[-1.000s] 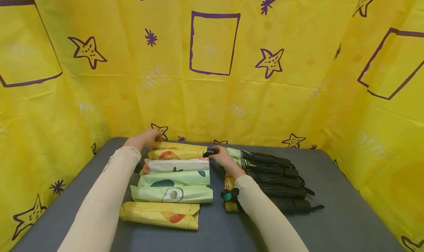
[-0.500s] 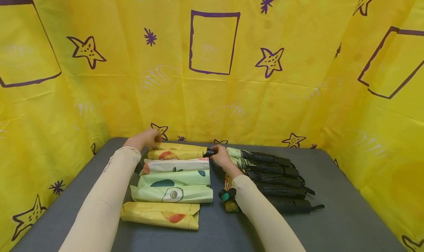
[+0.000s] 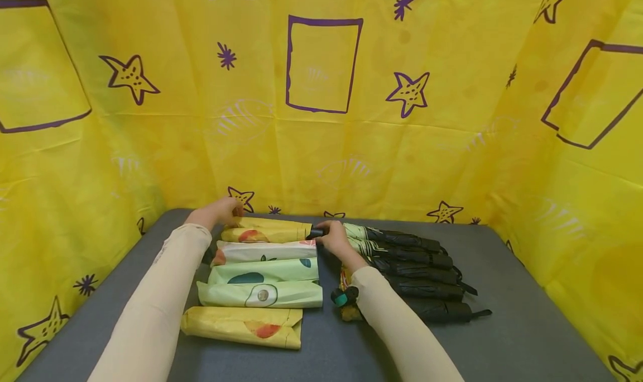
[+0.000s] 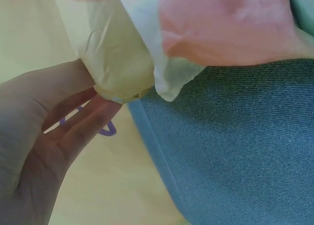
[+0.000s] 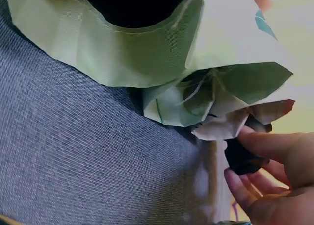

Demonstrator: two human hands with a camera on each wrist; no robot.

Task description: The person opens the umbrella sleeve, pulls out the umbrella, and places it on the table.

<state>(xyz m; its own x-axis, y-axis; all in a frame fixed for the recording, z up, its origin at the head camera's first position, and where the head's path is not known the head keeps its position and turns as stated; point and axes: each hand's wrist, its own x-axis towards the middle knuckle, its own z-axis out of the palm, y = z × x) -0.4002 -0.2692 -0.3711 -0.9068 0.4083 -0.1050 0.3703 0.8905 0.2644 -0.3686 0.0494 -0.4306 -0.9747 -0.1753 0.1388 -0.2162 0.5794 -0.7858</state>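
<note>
At the far end of the left row lies a yellow fruit-print umbrella sleeve [image 3: 271,233]. My left hand [image 3: 220,211] pinches its left end; in the left wrist view, fingers of the left hand [image 4: 64,107] hold that yellow tip. A black umbrella handle [image 3: 316,233] sticks out of the sleeve's right end. The fingers and thumb of my right hand [image 3: 335,239] grip it. In the right wrist view the same black handle [image 5: 240,156] sits between thumb and fingers of the right hand [image 5: 274,176]. How much umbrella lies inside the sleeve is hidden.
Nearer me lie a white sleeve [image 3: 273,252], light green sleeves [image 3: 301,296] and another yellow sleeve [image 3: 241,323]. Several folded black umbrellas [image 3: 427,290] lie side by side on the right, partly under my right arm. Yellow patterned cloth [image 3: 321,158] walls the grey table [image 3: 517,326] behind.
The yellow sleeve and the black handle have shifted very slightly left, with my right hand following. Both hands keep their hold.
</note>
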